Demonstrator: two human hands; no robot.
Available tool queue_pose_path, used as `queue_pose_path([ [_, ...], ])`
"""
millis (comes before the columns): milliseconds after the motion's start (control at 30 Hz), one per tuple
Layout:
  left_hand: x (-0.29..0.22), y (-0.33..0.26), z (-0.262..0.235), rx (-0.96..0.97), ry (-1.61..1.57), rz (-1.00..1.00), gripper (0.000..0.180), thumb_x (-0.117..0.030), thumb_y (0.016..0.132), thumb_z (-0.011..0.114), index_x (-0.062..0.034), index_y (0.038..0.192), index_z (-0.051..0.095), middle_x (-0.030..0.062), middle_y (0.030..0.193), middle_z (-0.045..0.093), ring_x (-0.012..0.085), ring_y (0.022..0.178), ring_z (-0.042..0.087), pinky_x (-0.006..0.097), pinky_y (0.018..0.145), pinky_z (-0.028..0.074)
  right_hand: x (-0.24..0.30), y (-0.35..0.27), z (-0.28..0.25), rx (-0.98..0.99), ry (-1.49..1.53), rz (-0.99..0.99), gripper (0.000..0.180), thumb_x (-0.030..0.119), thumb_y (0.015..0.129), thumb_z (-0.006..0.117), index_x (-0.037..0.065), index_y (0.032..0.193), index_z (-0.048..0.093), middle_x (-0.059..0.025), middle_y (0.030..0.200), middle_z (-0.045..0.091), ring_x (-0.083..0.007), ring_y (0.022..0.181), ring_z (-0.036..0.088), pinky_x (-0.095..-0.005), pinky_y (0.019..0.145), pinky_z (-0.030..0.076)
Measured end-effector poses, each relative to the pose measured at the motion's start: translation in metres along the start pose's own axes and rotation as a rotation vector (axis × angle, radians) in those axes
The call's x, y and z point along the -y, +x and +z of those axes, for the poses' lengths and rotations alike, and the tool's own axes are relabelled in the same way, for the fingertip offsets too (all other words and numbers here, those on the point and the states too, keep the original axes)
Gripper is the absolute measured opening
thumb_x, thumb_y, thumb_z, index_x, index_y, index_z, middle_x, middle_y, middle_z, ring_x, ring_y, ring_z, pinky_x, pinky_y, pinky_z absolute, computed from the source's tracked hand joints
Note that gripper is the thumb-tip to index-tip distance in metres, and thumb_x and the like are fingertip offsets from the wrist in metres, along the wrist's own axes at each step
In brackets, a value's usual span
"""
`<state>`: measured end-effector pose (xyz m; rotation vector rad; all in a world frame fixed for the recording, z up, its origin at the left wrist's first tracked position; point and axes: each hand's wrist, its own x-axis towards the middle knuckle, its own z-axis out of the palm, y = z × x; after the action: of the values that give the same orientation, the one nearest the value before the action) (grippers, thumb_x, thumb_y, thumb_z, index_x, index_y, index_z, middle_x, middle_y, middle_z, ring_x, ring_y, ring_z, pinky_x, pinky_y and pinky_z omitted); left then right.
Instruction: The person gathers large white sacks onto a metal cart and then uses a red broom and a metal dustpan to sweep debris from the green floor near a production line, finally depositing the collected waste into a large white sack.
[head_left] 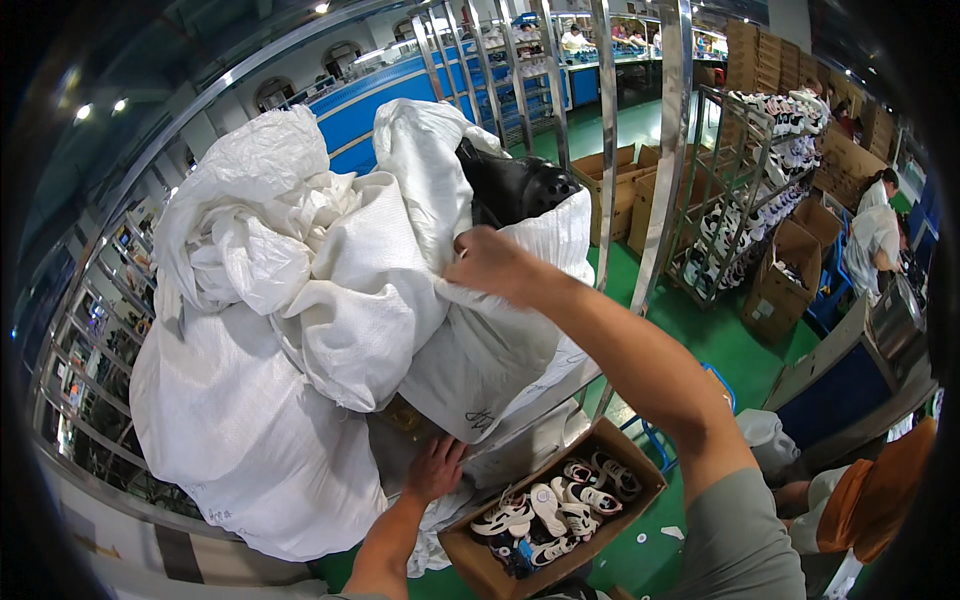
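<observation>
Our grey sleeve (735, 535) leads to the right hand (495, 264), its grip apparently clamped on a white sack (495, 345), opened but still holding black contents (530, 188), at the barred cart's (676, 80) right edge, our left hand (436, 468) below, fingers unclenched.

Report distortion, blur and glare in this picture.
Head view: fisheye bends the metal post and blackens the corners; head view: the right hand looks slightly smeared, perhaps by motion; head view: ceiling lights glow as small bright spots against dark surroundings.
</observation>
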<state>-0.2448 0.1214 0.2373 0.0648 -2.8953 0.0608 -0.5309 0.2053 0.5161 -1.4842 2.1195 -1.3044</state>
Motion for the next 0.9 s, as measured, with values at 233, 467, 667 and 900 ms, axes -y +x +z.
queue_pose_path([
  [233, -0.004, 0.005, -0.010, 0.033, 0.020, -0.001, 0.057, -0.022, 0.074, 0.064, -0.0100, 0.128, 0.049, 0.0117, 0.130, 0.046, 0.0309, 0.109, 0.049, 0.038, 0.092, 0.046, 0.005, 0.001, -0.004, -0.252, -0.186, -0.685, 0.017, 0.004, 0.076, 0.057, -0.004, 0.067, 0.045, -0.0210, 0.069, 0.050, -0.0376, 0.069, 0.055, -0.0443, 0.061, 0.044],
  [467, -0.004, 0.005, -0.008, 0.084, -0.003, -0.037, 0.054, -0.022, 0.076, 0.063, -0.0095, 0.126, 0.050, 0.0101, 0.130, 0.045, 0.0293, 0.111, 0.047, 0.037, 0.093, 0.045, 0.032, -0.033, -0.026, -0.060, -0.331, -0.889, 0.016, 0.007, 0.080, 0.057, 0.000, 0.090, 0.048, -0.0165, 0.085, 0.056, -0.0325, 0.075, 0.061, -0.0378, 0.068, 0.051],
  [667, 0.001, -0.001, -0.004, 0.027, 0.000, 0.025, 0.054, -0.022, 0.076, 0.063, -0.0083, 0.126, 0.050, 0.0104, 0.131, 0.046, 0.0302, 0.114, 0.046, 0.039, 0.095, 0.044, -0.029, -0.017, -0.116, -0.853, -0.423, -0.239, 0.020, 0.016, 0.092, 0.050, -0.002, 0.086, 0.056, -0.0212, 0.079, 0.061, -0.0399, 0.073, 0.059, -0.0443, 0.066, 0.047],
  [900, -0.002, 0.005, 0.002, 0.080, -0.015, -0.015, 0.051, -0.022, 0.077, 0.063, -0.0086, 0.125, 0.052, 0.0116, 0.131, 0.046, 0.0311, 0.114, 0.047, 0.039, 0.095, 0.044, -0.156, 0.020, -0.111, -0.470, 0.917, 0.307, 0.036, 0.037, 0.091, 0.045, 0.002, 0.089, 0.056, -0.0083, 0.078, 0.059, -0.0226, 0.068, 0.056, -0.0397, 0.062, 0.043],
])
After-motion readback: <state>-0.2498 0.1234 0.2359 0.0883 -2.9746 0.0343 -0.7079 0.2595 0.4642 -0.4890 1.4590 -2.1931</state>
